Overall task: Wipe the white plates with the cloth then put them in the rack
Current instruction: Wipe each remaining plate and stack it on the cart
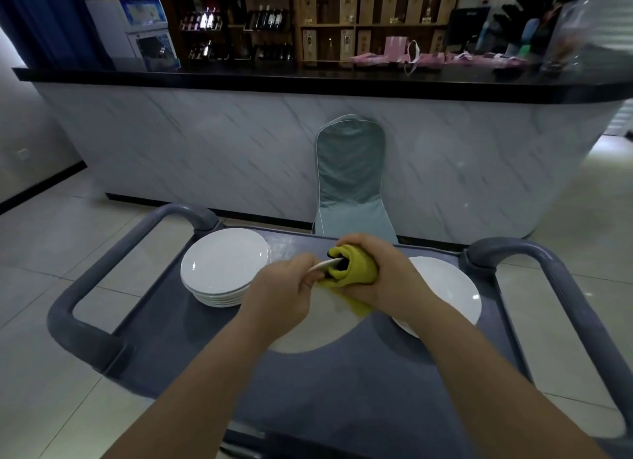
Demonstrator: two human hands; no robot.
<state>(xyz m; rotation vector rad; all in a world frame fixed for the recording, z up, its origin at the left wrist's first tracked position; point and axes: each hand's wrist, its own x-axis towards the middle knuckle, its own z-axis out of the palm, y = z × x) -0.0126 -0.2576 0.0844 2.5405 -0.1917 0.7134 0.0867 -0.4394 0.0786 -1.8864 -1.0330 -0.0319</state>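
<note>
Left hand: grip closed, fingers pinching the far rim of one white plate, which was held tilted above the cart. Probably a steadying hold, so the plate would not swing under the rubbing. Right hand: grip closed on the yellow cloth, which was folded over the same rim just beside the left fingers. Cloth covered both faces of the edge, so front and back could be wiped in one pass; a loose tail hung down over the plate's face. Judged step: wiping in hand, rim stage, with this plate not yet put away. To the left sat a stack of white plates on the grey cart, several deep. To the right lay another white plate, partly hidden by the right forearm, with perhaps a second under it. Which pile was wiped and which waiting could not be told. No rack could be made out. Both piles sat near the hands, likely to keep each reach short. Beyond the cart stood a covered chair against a marble-fronted bar.
</note>
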